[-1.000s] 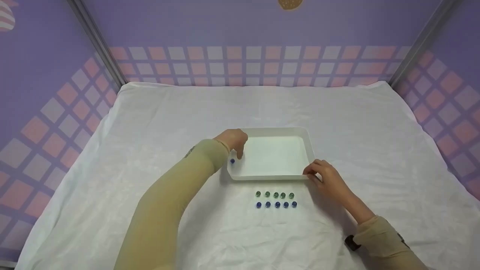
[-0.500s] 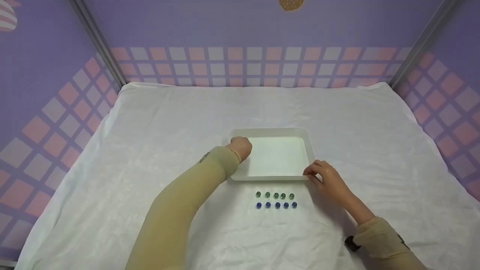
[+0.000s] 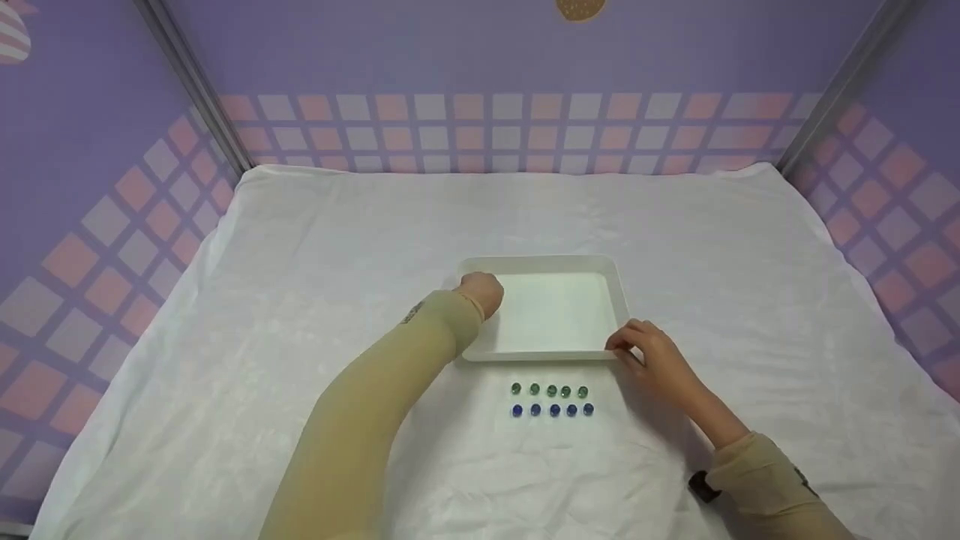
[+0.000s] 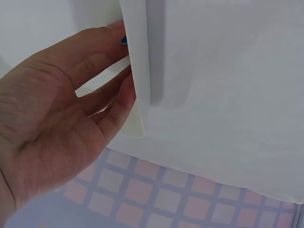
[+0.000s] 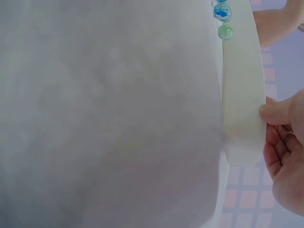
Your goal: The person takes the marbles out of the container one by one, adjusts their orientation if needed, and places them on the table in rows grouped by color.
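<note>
A shallow white tray [image 3: 555, 311] lies on the white cloth. Inside its left end is my left hand [image 3: 481, 294], reaching down with fingers bent. In the left wrist view a sliver of a blue marble [image 4: 124, 41] shows at the fingertips of that hand [image 4: 61, 104], which pinch it beside the tray wall [image 4: 137, 57]; most of the marble is hidden. My right hand [image 3: 660, 360] pinches the tray's near right corner, the thumb on the outer side in the right wrist view. Before the tray sit a row of green marbles [image 3: 552, 391] and a row of blue marbles [image 3: 555, 410].
White cloth [image 3: 337, 225] covers the whole table, wrinkled near the front. Purple panels [image 3: 510, 52] with pink and white squares stand behind and on both sides. A dark band [image 3: 703, 487] sits at the right wrist.
My left hand has moved slightly right and lower within the tray, its fingers curling over where the blue marble lay. The right hand and the marble rows have stayed put.
</note>
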Tool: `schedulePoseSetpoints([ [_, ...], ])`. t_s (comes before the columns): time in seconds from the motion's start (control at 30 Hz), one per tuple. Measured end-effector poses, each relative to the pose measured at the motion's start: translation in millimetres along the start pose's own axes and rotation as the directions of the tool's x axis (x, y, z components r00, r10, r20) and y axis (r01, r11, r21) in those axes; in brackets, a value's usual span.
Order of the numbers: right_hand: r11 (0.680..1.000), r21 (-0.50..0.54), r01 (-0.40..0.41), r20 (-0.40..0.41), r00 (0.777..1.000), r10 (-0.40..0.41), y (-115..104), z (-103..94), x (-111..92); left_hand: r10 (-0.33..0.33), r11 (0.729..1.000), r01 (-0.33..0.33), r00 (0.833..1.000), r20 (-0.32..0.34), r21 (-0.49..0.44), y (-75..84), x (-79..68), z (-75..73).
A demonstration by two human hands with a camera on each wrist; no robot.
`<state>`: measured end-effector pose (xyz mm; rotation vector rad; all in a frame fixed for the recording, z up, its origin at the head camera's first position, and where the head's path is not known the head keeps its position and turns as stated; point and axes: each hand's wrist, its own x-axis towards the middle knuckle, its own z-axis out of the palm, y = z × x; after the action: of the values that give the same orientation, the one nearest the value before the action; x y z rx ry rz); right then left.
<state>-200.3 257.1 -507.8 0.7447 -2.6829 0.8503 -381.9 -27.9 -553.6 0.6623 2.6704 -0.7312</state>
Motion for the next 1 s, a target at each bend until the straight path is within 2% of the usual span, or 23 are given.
schedulePoseSetpoints([
  [0.03, 1.000, -0.003, 0.001, 0.002, 1.000, -0.001, -0.1, 0.0, -0.2, 0.015, 1.000, -0.015, 1.000, -0.011, -0.001, -1.8, -14.9, -9.7],
  [0.07, 1.000, -0.005, 0.002, 0.004, 1.000, -0.002, -0.1, 0.0, -0.4, 0.020, 1.000, -0.020, 1.000, -0.023, -0.008, -2.7, -22.1, -14.1],
  [0.1, 1.000, -0.005, 0.000, 0.004, 1.000, 0.000, -0.2, 0.0, -0.5, 0.028, 0.999, -0.029, 0.999, -0.023, -0.022, -3.9, -44.0, -29.5],
  [0.17, 1.000, -0.005, -0.002, 0.004, 1.000, 0.002, -0.2, 0.0, -0.4, 0.030, 0.994, -0.025, 0.999, 0.042, -0.105, -6.2, -91.2, -66.4],
  [0.2, 1.000, -0.005, -0.001, 0.002, 1.000, 0.001, -0.5, 0.1, 0.1, 0.029, 0.986, -0.024, 0.999, 0.031, -0.164, -8.1, -112.3, -80.6],
  [0.27, 1.000, -0.005, 0.000, 0.002, 1.000, 0.000, -1.0, 0.0, 1.1, -0.004, 0.954, 0.031, 0.996, 0.089, -0.297, -9.9, -146.3, -108.0],
  [0.3, 1.000, -0.003, -0.002, 0.002, 1.000, 0.002, -1.2, 0.0, 1.5, -0.012, 0.934, 0.042, 0.996, 0.085, -0.355, -11.4, -153.2, -113.0],
  [0.33, 1.000, -0.003, -0.001, 0.003, 1.000, 0.001, -1.6, 0.1, 1.8, -0.022, 0.912, 0.049, 0.997, 0.071, -0.408, -12.9, -156.5, -114.8],
  [0.43, 1.000, -0.005, 0.002, 0.005, 1.000, -0.002, -1.8, 0.3, 1.9, -0.048, 0.852, 0.087, 0.995, 0.088, -0.517, -16.2, -151.7, -113.4],
  [0.5, 1.000, -0.009, 0.007, 0.003, 1.000, -0.007, -1.4, 0.4, 1.3, -0.037, 0.835, 0.094, 0.993, 0.115, -0.542, -18.8, -147.6, -113.8],
  [0.57, 1.000, -0.010, 0.010, 0.001, 1.000, -0.010, -1.0, 0.6, 0.9, -0.009, 0.829, 0.100, 0.986, 0.166, -0.550, -22.2, -142.5, -115.9],
  [0.67, 1.000, -0.007, 0.006, -0.002, 1.000, -0.006, -0.8, 0.8, 1.0, 0.045, 0.838, 0.092, 0.971, 0.236, -0.538, -27.0, -133.8, -119.6],
  [0.73, 1.000, -0.004, 0.000, -0.003, 1.000, 0.000, -0.9, 1.0, 1.0, 0.080, 0.835, 0.081, 0.961, 0.266, -0.545, -29.2, -125.6, -119.4],
  [0.8, 1.000, -0.005, -0.004, -0.003, 1.000, 0.004, -1.4, 1.4, 0.8, 0.115, 0.822, 0.052, 0.960, 0.254, -0.567, -31.0, -123.2, -118.7],
  [0.87, 1.000, -0.011, -0.005, 0.000, 1.000, 0.005, -2.2, 1.8, 0.4, 0.154, 0.815, -0.003, 0.965, 0.213, -0.579, -32.8, -122.0, -115.9],
  [1.0, 1.000, -0.021, -0.007, 0.002, 1.000, 0.007, -3.4, 1.8, -0.4, 0.223, 0.800, -0.145, 0.973, 0.064, -0.582, -36.9, -128.0, -110.6],
])
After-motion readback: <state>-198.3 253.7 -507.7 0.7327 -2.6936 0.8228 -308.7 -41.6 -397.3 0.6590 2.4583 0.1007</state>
